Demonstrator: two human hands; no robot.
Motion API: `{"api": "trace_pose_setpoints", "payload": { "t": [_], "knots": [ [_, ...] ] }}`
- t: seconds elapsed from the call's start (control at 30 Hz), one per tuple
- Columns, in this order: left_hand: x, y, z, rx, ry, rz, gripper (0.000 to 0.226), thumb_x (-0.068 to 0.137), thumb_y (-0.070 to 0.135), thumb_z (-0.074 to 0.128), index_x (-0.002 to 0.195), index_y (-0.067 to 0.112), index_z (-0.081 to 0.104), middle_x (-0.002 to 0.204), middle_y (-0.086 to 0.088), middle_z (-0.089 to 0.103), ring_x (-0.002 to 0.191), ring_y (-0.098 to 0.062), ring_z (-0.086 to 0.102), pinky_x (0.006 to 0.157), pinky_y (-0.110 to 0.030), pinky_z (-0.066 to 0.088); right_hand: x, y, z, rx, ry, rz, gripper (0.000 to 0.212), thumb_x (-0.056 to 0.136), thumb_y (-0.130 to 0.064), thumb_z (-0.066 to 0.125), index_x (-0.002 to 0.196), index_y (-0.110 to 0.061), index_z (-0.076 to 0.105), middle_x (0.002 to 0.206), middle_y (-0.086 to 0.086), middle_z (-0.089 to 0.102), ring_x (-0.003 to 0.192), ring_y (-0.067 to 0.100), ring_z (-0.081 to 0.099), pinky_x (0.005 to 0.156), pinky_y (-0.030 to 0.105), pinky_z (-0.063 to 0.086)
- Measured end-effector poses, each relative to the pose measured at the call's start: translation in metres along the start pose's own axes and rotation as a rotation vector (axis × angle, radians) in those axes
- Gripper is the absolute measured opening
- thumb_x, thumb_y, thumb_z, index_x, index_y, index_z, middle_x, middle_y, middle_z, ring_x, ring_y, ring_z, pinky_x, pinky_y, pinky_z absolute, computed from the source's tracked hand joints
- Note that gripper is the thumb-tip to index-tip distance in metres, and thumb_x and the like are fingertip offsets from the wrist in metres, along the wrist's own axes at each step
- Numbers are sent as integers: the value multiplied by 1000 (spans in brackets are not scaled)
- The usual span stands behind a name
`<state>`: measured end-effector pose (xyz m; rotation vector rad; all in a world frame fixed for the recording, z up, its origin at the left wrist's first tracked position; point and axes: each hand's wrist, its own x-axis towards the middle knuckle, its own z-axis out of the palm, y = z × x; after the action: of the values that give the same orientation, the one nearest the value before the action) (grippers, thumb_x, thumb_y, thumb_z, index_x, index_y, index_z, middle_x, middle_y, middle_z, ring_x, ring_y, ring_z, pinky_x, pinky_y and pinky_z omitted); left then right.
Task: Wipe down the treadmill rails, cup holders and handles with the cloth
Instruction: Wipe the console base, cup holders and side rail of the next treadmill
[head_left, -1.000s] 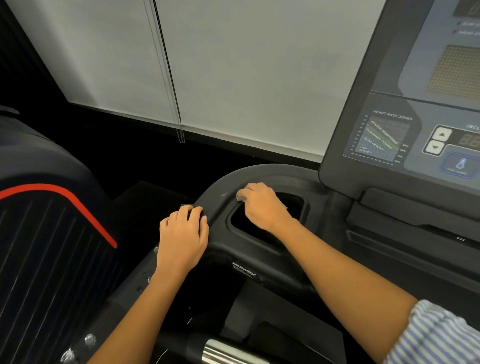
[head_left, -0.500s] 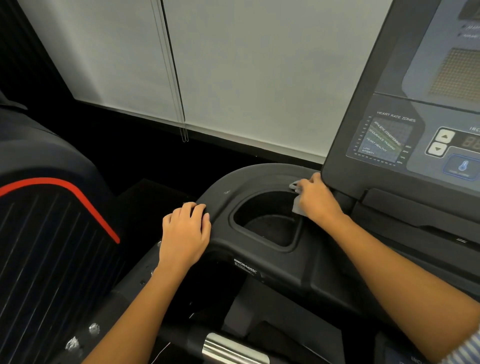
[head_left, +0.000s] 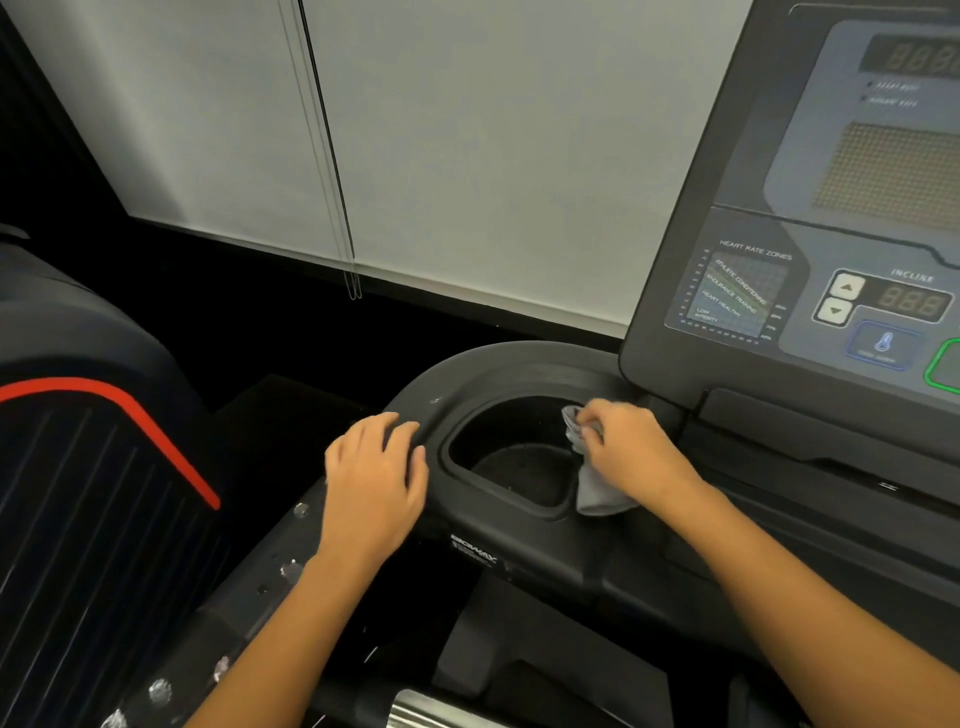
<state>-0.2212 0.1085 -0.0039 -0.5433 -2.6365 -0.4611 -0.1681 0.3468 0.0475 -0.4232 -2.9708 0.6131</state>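
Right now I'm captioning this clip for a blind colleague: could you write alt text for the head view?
A person's right hand pinches a small grey cloth against the right inner edge of a black plastic treadmill cup holder, while the left hand rests on its left rim. A dark console rises at right.

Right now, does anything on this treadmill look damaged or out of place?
Yes: the dark side rail below the left hand carries several pale, chipped-looking patches, and a small pale speck marks the cup holder rim. Whether they are dirt or worn paint I cannot tell.
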Motion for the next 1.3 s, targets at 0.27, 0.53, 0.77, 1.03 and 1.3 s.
{"api": "trace_pose_setpoints", "payload": {
  "t": [0.27,0.53,0.77,1.03,1.3],
  "knots": [
    [14,31,19,-44,-44,67,39,86,33,36,106,16,64,110,-2,63,104,-20,58,88,-38,43,26,-31,53,-108,-82,-240,35,91,-15,54,124,-8,45,126,12,37,112,28,43,86,31,40],
    [23,15,37,92,-90,78,39,85,28,33,101,13,66,109,-7,63,100,-25,61,83,-41,46,52,-41,80,-311,-499,42,56,92,-9,51,143,-5,29,146,19,24,127,39,33,98,42,40],
    [23,17,39,83,-63,82,41,84,27,33,105,11,64,110,-9,62,101,-28,59,84,-44,45,49,-32,78,-147,-624,-300,46,90,-1,45,132,-19,50,134,13,48,116,32,49,97,39,42],
    [21,15,37,74,-91,79,41,85,27,32,106,12,64,115,-8,60,106,-26,56,89,-44,43,52,-30,84,-387,-451,-51,46,92,-6,50,137,-3,40,139,20,36,120,38,44,91,41,44],
    [20,14,38,71,-90,85,40,86,27,33,107,11,64,114,-8,61,105,-26,57,88,-43,44,47,-29,73,-257,-653,-249,34,90,-3,45,120,-11,58,121,15,57,101,32,57,83,39,49]
  ]
}}
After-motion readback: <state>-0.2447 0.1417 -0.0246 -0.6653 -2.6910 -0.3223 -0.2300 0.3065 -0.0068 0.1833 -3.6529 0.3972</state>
